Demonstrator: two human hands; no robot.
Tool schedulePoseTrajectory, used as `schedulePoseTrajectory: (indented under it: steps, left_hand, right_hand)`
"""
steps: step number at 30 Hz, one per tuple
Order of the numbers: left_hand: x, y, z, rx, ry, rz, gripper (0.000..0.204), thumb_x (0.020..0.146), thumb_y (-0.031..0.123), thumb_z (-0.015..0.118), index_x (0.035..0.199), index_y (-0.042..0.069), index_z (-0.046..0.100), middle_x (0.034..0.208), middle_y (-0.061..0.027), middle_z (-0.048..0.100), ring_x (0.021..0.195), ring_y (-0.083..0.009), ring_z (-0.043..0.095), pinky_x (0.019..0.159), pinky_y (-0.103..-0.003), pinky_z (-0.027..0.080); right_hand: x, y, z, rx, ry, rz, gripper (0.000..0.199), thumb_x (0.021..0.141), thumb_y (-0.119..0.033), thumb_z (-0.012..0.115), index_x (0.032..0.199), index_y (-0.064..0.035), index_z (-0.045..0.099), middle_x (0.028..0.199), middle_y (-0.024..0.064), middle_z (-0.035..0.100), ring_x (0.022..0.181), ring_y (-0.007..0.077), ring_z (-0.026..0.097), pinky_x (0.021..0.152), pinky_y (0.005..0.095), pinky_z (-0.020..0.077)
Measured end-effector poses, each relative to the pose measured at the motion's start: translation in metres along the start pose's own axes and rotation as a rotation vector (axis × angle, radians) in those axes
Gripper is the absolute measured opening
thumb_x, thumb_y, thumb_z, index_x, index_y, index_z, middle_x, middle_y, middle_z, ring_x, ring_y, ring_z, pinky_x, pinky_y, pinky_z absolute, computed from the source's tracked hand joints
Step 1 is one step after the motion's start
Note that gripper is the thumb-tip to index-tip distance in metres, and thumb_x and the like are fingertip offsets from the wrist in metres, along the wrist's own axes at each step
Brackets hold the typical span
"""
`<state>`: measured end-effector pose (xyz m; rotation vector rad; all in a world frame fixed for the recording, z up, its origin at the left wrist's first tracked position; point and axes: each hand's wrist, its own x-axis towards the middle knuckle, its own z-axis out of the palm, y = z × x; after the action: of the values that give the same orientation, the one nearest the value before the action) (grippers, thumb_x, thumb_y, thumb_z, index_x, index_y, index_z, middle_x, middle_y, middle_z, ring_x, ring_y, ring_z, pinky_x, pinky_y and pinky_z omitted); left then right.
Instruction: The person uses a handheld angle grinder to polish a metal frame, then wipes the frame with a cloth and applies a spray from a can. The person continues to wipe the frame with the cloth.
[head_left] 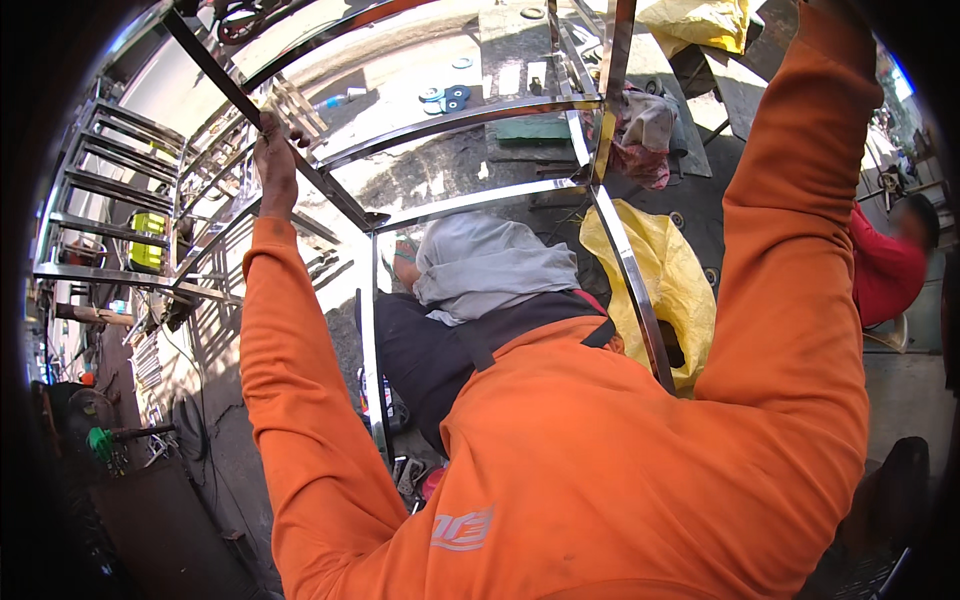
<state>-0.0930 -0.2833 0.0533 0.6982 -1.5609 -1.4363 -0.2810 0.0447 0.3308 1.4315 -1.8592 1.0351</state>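
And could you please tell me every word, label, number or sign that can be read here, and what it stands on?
Orange shirt: pale lettering, which I won't copy out.
Yellow-green box: any marking is too small to read.
Yellow sack: no lettering I can make out.

One piece of printing is seen clearly enough to be recognised as lettering: a short group of slanted, pale grey letters (460, 524) is printed on the chest of the orange shirt (620, 470). It is placed toward the shirt's left side, inward from the edge where the left sleeve (310, 420) begins. The characters are set in a bold, blocky style, and thin grey stripes are run alongside them. Part of the group is distorted by the slope of the cloth, so the full wording cannot be made out.
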Motion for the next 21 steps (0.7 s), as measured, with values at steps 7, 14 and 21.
schedulePoseTrajectory:
  steps: [7,14,21]
  left_hand:
    - [-0.039,0.011,0.004,0.012,0.112,0.061,0.06,0.094,0.063,0.053,0.091,0.003,0.053,0.066,-0.008,0.059,0.047,-0.0118,0.053,0.049,-0.025,0.047]
    - [-0.041,0.028,0.003,-0.005,0.143,0.018,0.066,0.095,0.065,0.05,0.103,0.0,0.056,0.078,-0.0075,0.059,0.07,-0.0176,0.06,0.065,-0.029,0.048]
    - [-0.018,0.037,0.001,-0.32,0.031,0.012,0.061,0.094,0.06,0.058,0.105,-0.001,0.057,0.071,-0.0034,0.049,0.061,-0.0124,0.045,0.055,-0.028,0.037]
  right_hand:
    - [0.001,0.038,-0.02,0.0,0.048,0.048,0.038,0.094,-0.033,0.065,0.113,0.0002,0.067,0.105,0.0103,0.069,0.098,0.0153,0.063,0.087,0.0294,0.0463]
    - [-0.016,0.068,-0.054,0.043,0.132,0.06,0.039,0.095,-0.033,0.065,0.114,0.0005,0.067,0.107,0.0099,0.069,0.099,0.0143,0.062,0.088,0.0286,0.0457]
    - [-0.083,0.185,-0.081,0.213,0.169,0.09,0.04,0.096,-0.034,0.064,0.116,0.0008,0.067,0.108,0.0095,0.069,0.1,0.0132,0.062,0.089,0.0277,0.0451]
